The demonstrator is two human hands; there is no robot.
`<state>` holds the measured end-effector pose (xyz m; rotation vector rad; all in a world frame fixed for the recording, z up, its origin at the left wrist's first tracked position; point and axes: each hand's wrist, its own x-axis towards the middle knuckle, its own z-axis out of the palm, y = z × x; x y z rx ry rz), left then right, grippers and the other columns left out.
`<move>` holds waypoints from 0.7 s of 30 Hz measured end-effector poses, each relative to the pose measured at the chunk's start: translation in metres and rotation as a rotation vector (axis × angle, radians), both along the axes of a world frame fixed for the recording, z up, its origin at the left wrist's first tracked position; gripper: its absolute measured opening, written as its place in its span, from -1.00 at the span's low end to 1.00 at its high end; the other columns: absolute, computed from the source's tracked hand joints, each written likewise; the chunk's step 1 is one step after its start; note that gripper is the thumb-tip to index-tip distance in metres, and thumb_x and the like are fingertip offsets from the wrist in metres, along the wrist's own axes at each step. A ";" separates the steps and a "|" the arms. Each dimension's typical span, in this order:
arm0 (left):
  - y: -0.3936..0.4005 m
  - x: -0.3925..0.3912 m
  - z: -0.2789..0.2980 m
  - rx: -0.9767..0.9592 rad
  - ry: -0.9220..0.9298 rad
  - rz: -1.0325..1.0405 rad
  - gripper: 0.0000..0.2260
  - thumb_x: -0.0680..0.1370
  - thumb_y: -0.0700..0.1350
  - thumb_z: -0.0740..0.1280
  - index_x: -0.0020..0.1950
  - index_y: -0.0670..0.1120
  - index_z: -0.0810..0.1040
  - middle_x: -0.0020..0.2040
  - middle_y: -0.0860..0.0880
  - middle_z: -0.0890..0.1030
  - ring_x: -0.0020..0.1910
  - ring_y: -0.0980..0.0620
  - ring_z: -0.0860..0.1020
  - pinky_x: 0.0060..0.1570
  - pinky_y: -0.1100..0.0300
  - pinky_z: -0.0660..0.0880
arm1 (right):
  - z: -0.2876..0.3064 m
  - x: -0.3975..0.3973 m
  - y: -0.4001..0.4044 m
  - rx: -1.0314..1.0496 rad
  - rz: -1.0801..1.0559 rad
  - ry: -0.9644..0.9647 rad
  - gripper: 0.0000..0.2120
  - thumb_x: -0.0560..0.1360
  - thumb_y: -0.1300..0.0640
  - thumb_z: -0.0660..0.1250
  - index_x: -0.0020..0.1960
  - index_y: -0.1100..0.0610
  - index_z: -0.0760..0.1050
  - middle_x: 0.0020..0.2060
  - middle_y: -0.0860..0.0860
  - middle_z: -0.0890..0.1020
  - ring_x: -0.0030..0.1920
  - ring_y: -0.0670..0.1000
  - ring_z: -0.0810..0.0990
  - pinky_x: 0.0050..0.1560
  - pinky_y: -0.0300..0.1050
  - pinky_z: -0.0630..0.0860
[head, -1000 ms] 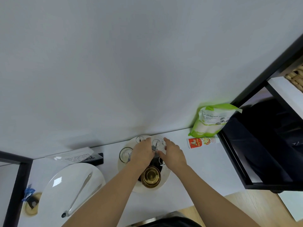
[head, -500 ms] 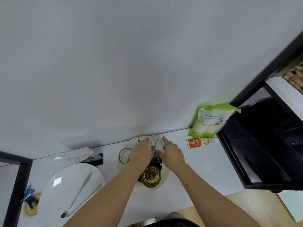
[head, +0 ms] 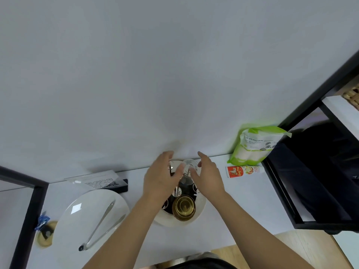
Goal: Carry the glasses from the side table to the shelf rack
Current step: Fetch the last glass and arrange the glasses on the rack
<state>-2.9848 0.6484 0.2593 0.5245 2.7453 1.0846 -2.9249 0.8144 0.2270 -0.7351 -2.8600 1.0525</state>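
On the white side table (head: 223,226) stands a round white tray (head: 201,209) with a black glass holder. An amber glass (head: 183,206) sits at the holder's near side. A clear glass (head: 189,168) is raised above the holder, pinched between my left hand (head: 162,180) and my right hand (head: 206,178), whose fingers are spread. The rim of another clear glass (head: 171,165) shows behind my left fingers. The black-framed shelf rack (head: 281,193) stands at the right.
A white plate (head: 77,214) with metal tongs (head: 101,224) lies at the left. A QR sign stand (head: 101,182), a green tissue pack (head: 254,146) and a red tube (head: 242,171) line the wall. A wicker basket (head: 352,94) sits on the rack.
Both hands have risen from the holder with a clear glass between them, and their fingers have spread. The clear glass at the tray's left is now hidden by my left hand.
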 end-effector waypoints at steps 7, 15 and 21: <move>-0.076 -0.011 -0.021 0.190 0.013 0.165 -0.78 0.62 -0.15 0.33 0.25 0.02 0.51 0.14 0.14 0.56 0.08 0.16 0.56 0.01 0.08 0.58 | 0.015 -0.017 -0.055 0.222 0.320 0.094 -0.54 0.62 -0.09 0.32 0.47 0.03 0.44 0.30 0.03 0.50 0.30 0.13 0.43 0.32 0.01 0.32; -0.091 0.003 -0.066 -0.007 -0.276 0.016 -0.48 0.51 -0.17 0.47 0.45 -0.11 0.42 0.38 -0.05 0.46 0.37 -0.04 0.46 0.24 0.25 0.33 | -0.006 -0.032 -0.095 0.526 0.526 -0.231 -0.59 0.61 -0.10 0.25 0.38 0.06 0.47 0.35 0.04 0.48 0.36 0.18 0.38 0.34 0.18 0.19; -0.078 -0.003 -0.070 -0.015 -0.410 -0.015 -0.34 0.48 -0.13 0.52 0.53 -0.09 0.33 0.46 -0.07 0.42 0.42 -0.04 0.44 0.38 0.12 0.37 | -0.021 -0.032 -0.094 0.579 0.520 -0.337 -0.71 0.59 0.00 0.24 0.26 0.05 0.54 0.25 0.04 0.57 0.31 0.19 0.44 0.33 0.19 0.20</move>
